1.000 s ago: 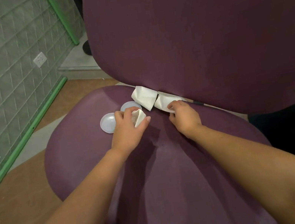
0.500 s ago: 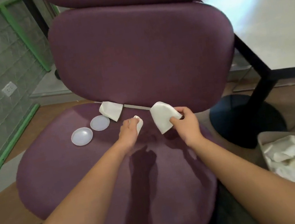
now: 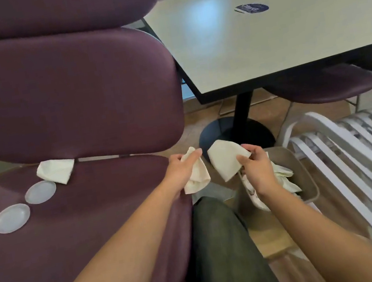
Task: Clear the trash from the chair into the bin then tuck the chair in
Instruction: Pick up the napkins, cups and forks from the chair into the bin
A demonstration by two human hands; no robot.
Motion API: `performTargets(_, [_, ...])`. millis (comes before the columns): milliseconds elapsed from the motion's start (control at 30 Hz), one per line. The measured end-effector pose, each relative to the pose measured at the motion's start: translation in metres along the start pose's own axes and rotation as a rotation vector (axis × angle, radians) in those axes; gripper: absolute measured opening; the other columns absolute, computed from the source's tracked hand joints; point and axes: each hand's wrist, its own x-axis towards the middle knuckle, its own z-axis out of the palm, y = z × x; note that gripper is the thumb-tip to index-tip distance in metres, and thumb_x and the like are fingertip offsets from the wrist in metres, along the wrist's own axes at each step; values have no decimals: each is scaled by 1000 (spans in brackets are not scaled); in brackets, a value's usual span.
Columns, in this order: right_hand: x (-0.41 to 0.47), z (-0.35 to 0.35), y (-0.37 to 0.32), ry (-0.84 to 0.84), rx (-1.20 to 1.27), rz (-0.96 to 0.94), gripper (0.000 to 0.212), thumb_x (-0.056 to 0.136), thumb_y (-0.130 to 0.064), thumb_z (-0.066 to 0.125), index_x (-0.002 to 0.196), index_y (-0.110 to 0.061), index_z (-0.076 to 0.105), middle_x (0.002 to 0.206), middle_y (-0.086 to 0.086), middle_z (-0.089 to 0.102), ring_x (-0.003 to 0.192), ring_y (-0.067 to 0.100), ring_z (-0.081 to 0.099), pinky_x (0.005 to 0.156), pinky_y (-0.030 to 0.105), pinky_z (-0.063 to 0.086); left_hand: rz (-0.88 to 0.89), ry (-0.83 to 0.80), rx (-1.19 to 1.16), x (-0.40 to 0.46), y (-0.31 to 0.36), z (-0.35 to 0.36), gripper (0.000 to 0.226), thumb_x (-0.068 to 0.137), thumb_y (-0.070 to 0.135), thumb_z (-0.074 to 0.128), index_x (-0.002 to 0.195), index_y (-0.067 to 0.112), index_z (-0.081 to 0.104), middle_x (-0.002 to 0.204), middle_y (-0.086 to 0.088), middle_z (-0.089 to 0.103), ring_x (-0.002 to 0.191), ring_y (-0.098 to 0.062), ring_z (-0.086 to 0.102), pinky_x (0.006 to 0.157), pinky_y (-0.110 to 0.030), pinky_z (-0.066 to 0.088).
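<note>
Nearest, at the centre of the frame, both hands carry trash off the chair. The left hand point(image 3: 180, 171) pinches a crumpled white paper cup point(image 3: 196, 177) just past the right edge of the seat point(image 3: 91, 230). The right hand point(image 3: 257, 168) pinches a second, flattened paper cup point(image 3: 226, 160), its long axis running from upper left to lower right.

The bin point(image 3: 304, 168) sits directly under and behind the right hand, lower right of centre, already holding white paper. The right hand is the nearer one and, I judge, only needs to let go; the left must travel right across the gap.

Farther off at left, a third paper cup point(image 3: 56, 171) lies wedged at the seat's back crease, with two clear lids point(image 3: 40, 191) point(image 3: 11, 218) beside it.
</note>
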Motion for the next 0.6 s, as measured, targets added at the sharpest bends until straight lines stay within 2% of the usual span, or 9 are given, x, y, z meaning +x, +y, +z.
performTargets(100, [10,-37,10,57,-35,44,30,98,-13,51,128,-20,51,124,2,56,109,22,52,88,38,46,-8,-32,51,0,9,35,49,87,50,63,115,15,42,105,0,52,86,-10,52,61,-23,36])
performTargets(167, [16,-55,19,92,-54,68,32,99,-12,50,131,-18,50,125,3,52,110,23,50,84,32,41,-8,-60,66,3,11,53,50,89,49,60,120,16,39,111,-1,48,95,-14,50,68,-26,37])
performTargets(233, [21,-67,28,108,-102,94,34,98,-11,51,132,-15,50,130,6,53,117,28,51,90,35,43,-11,-119,70,3,12,69,49,92,49,57,125,18,38,113,0,47,101,-16,49,81,-28,38])
performTargets(300, [27,-75,38,113,-182,119,35,97,-12,54,132,-16,52,136,10,53,123,32,49,101,41,42,0,-190,95,3,12,82,28,95,47,53,105,21,48,103,0,51,94,-16,53,79,-28,40])
performTargets(367, [31,-81,47,125,-351,171,42,95,-18,56,136,-19,50,143,13,43,133,35,36,109,45,32,19,-249,112,3,11,93,26,96,46,52,82,24,52,93,-3,56,88,-18,56,77,-29,41])
performTargets(400, [31,-85,50,139,-423,190,43,95,-22,56,138,-22,49,147,13,37,137,35,27,112,46,27,25,-264,126,4,10,98,26,96,48,52,84,24,54,93,-2,59,88,-18,58,77,-28,42])
performTargets(467, [32,-90,52,169,-450,180,41,95,-27,57,135,-25,53,149,12,33,140,35,23,115,47,23,19,-275,149,4,10,110,31,95,51,51,103,20,54,102,2,60,88,-10,58,73,-22,43])
performTargets(533, [31,-93,50,125,-326,100,31,94,-29,59,125,-26,61,140,9,47,132,30,39,112,47,34,14,-288,177,4,10,122,40,95,53,50,121,23,46,113,4,56,91,-6,55,71,-21,41])
performTargets(600, [25,-96,42,-27,-132,49,27,93,-30,60,119,-25,64,124,2,61,116,19,55,98,37,48,18,-299,192,4,10,133,55,94,54,50,136,20,42,127,2,54,105,-12,54,82,-25,41])
